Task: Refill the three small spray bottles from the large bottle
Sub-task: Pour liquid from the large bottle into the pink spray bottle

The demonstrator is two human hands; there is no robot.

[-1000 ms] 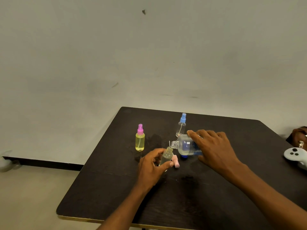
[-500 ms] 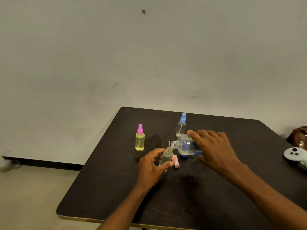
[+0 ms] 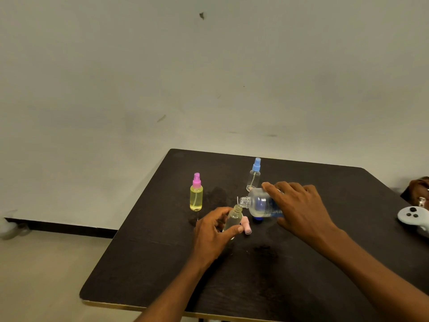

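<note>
Clamped in the right hand point(image 3: 299, 210), the large bottle point(image 3: 260, 204) lies tipped sideways at frame centre, mouth over the uncapped small bottle point(image 3: 233, 220) gripped by the left hand point(image 3: 212, 235). A pink cap point(image 3: 246, 225) lies beside it on the surface point(image 3: 301, 275). Behind stand a pink-topped yellow bottle point(image 3: 196, 194) and a blue-topped clear bottle point(image 3: 254, 176).

Bare forearms point(image 3: 362, 259), no sleeves.
</note>
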